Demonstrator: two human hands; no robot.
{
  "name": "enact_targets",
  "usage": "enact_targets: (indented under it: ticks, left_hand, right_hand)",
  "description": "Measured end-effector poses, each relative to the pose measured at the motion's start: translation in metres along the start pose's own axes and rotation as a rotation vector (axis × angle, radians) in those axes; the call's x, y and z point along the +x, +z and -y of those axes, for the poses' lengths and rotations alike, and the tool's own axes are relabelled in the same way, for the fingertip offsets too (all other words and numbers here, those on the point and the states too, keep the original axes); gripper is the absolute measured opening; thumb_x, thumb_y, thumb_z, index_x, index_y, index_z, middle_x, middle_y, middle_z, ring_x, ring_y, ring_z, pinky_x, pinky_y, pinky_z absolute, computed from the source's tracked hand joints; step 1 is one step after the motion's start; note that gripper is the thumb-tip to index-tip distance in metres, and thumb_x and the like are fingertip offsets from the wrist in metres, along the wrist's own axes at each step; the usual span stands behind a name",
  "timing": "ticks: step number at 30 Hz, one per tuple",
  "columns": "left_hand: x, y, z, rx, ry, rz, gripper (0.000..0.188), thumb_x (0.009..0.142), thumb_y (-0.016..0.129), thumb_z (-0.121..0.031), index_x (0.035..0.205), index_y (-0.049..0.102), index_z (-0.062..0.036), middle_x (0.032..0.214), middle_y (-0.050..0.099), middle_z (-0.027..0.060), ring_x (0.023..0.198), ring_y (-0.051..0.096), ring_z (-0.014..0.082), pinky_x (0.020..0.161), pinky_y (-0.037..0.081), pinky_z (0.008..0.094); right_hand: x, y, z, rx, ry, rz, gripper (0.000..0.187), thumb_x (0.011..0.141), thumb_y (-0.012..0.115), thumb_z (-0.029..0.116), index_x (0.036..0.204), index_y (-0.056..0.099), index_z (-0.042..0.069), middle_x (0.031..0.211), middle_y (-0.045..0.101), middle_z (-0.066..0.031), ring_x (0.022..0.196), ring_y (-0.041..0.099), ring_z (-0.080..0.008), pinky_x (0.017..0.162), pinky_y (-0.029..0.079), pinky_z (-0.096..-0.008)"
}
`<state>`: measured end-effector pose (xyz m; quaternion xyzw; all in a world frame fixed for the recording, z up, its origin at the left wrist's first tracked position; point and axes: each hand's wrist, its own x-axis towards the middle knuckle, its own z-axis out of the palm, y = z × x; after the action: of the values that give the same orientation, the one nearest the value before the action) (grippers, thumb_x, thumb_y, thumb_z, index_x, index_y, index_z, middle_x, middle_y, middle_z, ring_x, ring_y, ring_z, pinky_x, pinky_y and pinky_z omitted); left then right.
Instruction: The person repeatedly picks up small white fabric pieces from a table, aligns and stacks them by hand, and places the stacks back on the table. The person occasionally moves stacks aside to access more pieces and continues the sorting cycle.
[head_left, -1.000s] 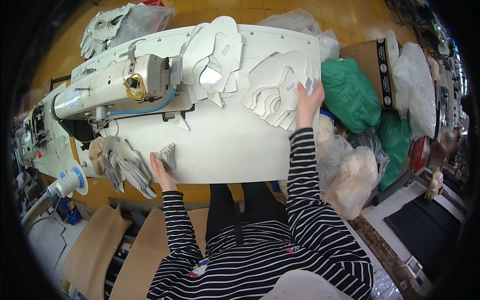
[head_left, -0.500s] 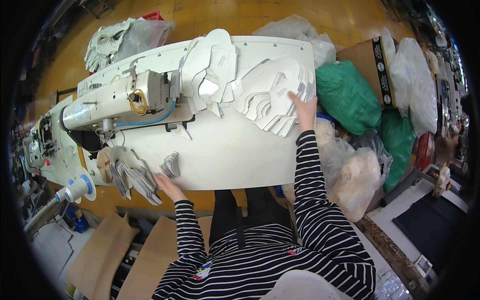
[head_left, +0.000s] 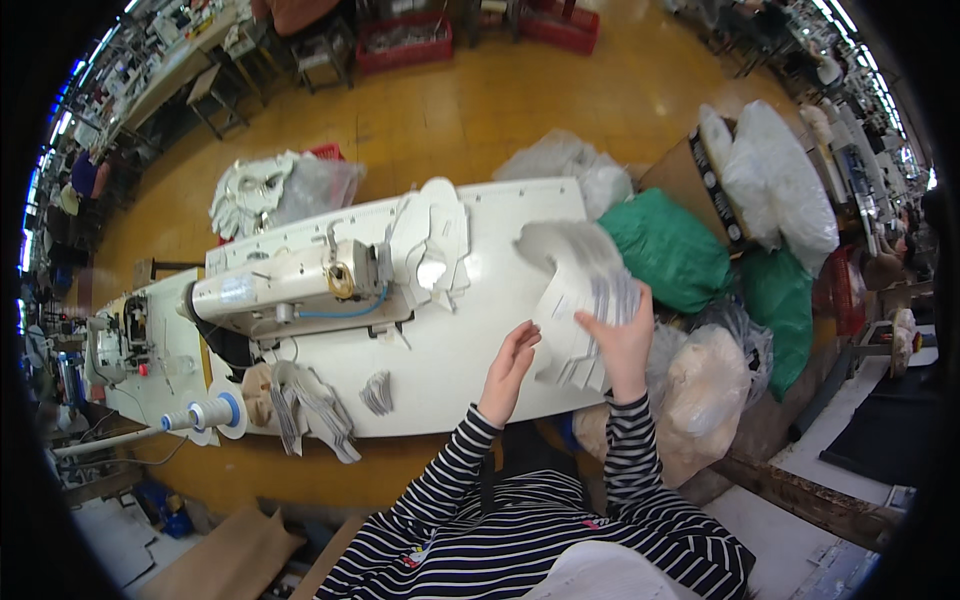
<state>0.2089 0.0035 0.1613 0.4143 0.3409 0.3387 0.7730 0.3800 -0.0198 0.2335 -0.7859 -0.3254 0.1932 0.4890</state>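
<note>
The right hand (head_left: 627,345) grips the right edge of a stack of white pieces (head_left: 575,300), with its thumb on top. The left hand (head_left: 510,370) holds nothing. Its fingers are out straight and point at the stack's left side, very near it, but one cannot tell if they touch. The stack is at the right end of a long white table (head_left: 465,375). Its far end is curved and blurry, and one cannot tell if the stack is all the way down on the table. Both arms have black and white striped sleeves (head_left: 632,440).

To the left of the hands, a little pile of gray pieces (head_left: 377,393) lies on the table. Next to it, a bigger gray bundle (head_left: 310,405) hangs over the near edge, beside a tan piece (head_left: 256,392). Behind these is a cream sewing machine (head_left: 280,285) with a blue tube (head_left: 340,315). More white pieces (head_left: 445,225) lie by the machine's right end.

Just right of the table sits a green bag (head_left: 670,250), with a brown box (head_left: 672,175) behind it. Far across the yellow floor (head_left: 480,110) is a red bin (head_left: 405,45).
</note>
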Motion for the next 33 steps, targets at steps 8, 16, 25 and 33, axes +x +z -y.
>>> enact_targets:
  ticks: [8, 16, 25, 33]
  left_hand:
    - [-0.007, 0.015, -0.116, -0.307, -0.012, 0.178, 0.034, 0.099, 0.052, -0.020, 0.124, 0.053, 0.0031, 0.111, 0.065, 0.0092, 0.098, 0.064, 0.0143, 0.085, 0.051, 0.0262]
    - [-0.051, -0.005, -0.147, -0.466, 0.021, 0.255, 0.036, 0.101, 0.047, -0.021, 0.128, 0.048, 0.0019, 0.112, 0.064, 0.0098, 0.096, 0.065, 0.0163, 0.085, 0.055, 0.0301]
    - [-0.071, -0.023, -0.148, -0.480, 0.099, 0.237, 0.035, 0.099, 0.052, -0.023, 0.124, 0.051, 0.0011, 0.110, 0.065, 0.0092, 0.094, 0.066, 0.0157, 0.083, 0.057, 0.0307]
    - [-0.079, -0.033, -0.143, -0.559, 0.145, 0.311, 0.039, 0.097, 0.055, -0.018, 0.128, 0.051, 0.0051, 0.113, 0.065, 0.0119, 0.098, 0.065, 0.0165, 0.087, 0.053, 0.0296]
  right_hand:
    - [-0.072, -0.047, 0.097, 0.264, -0.130, 0.348, 0.064, 0.084, 0.073, 0.024, 0.132, 0.043, -0.006, 0.110, 0.063, -0.0122, 0.100, 0.059, -0.0156, 0.088, 0.047, -0.0292]
    - [-0.110, -0.046, 0.126, 0.668, -0.140, 0.556, 0.048, 0.098, 0.056, 0.024, 0.134, 0.046, -0.007, 0.116, 0.063, -0.0154, 0.102, 0.060, -0.0148, 0.089, 0.047, -0.0253]
    - [-0.123, -0.044, 0.135, 0.630, -0.137, 0.596, 0.042, 0.094, 0.057, 0.008, 0.132, 0.046, -0.004, 0.109, 0.065, -0.0153, 0.097, 0.062, -0.0145, 0.085, 0.048, -0.0248]
    - [-0.130, -0.041, 0.140, 0.335, -0.221, 0.436, 0.032, 0.093, 0.052, 0.005, 0.124, 0.051, -0.003, 0.105, 0.066, -0.0148, 0.091, 0.062, -0.0129, 0.075, 0.049, -0.0239]
